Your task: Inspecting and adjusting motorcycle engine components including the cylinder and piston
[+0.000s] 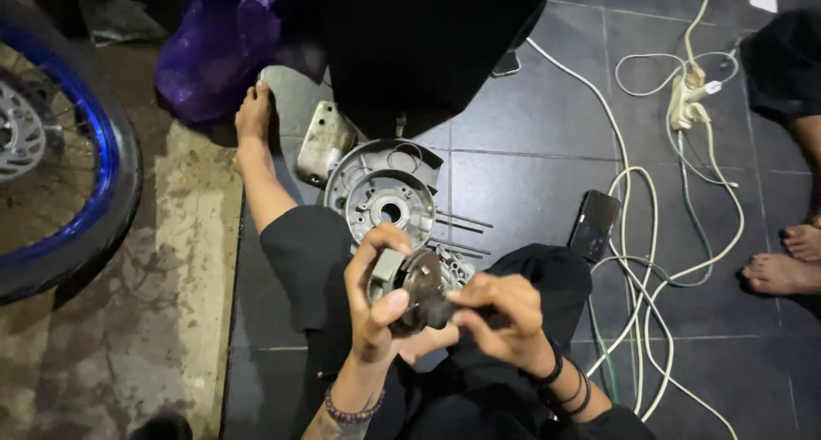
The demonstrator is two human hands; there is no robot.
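Note:
My left hand (374, 299) grips a round dark metal engine part (416, 279) with pale pads on its face, held up over my lap. My right hand (503, 313) pinches the right side of the same part with thumb and fingers. Below the hands, on the dark tiled floor, lies a round grey metal engine cover (382, 192) with a hole in its centre. A smaller silver metal cover (323, 142) lies beside it, near my bare left foot (253, 111).
Thin metal rods (462, 226) lie right of the cover. A dark phone (594, 224) rests on the tiles. White cables (637, 260) and a power strip (687, 100) sprawl at right. Another person's bare feet (782, 269) are far right. A blue-rimmed motorcycle wheel (77, 166) stands at left.

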